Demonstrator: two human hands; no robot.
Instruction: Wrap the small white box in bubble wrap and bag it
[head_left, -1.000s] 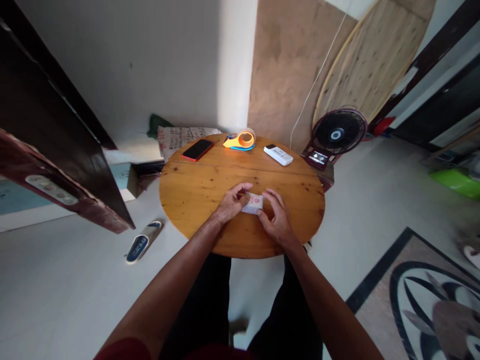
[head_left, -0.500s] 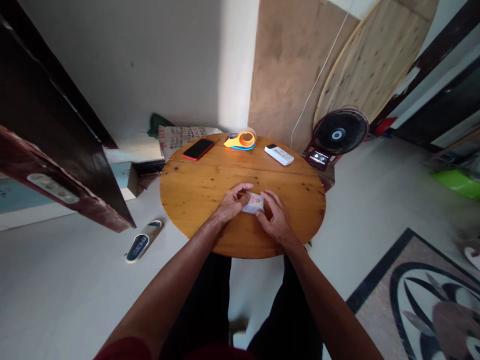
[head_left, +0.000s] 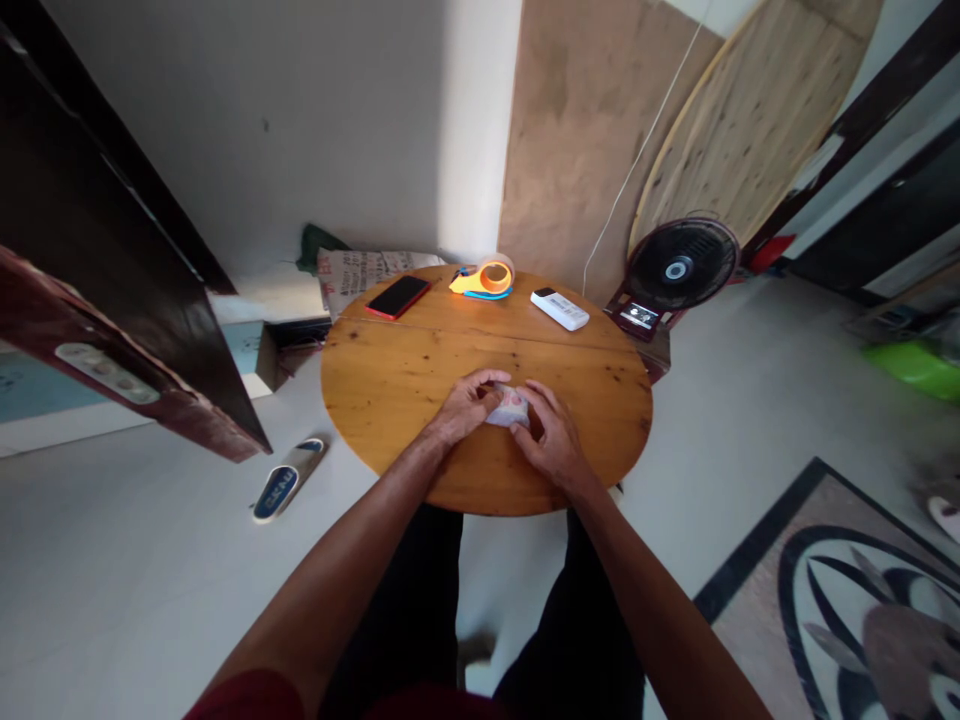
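A small whitish pack with reddish print on top (head_left: 511, 408) sits on the round wooden table (head_left: 382, 385), near its middle. I have my left hand (head_left: 466, 408) at the pack's left end, thumb on it and fingers curved round the far side. At the right end, my right hand (head_left: 553, 430) grips it between thumb and bent fingers. The fingers cover parts of both ends, and the print is too small to read.
Along the table's far side lie a red-edged phone (head_left: 398, 297), an orange tape dispenser (head_left: 484, 279) and a white remote control (head_left: 559, 309). A black fan (head_left: 679, 270) stands beyond the right edge. One slipper (head_left: 289, 480) lies on the floor at left.
My right fingers have shifted slightly over the pack's right end, covering a little more of it. The view has moved very slightly; the table's other things stay put.
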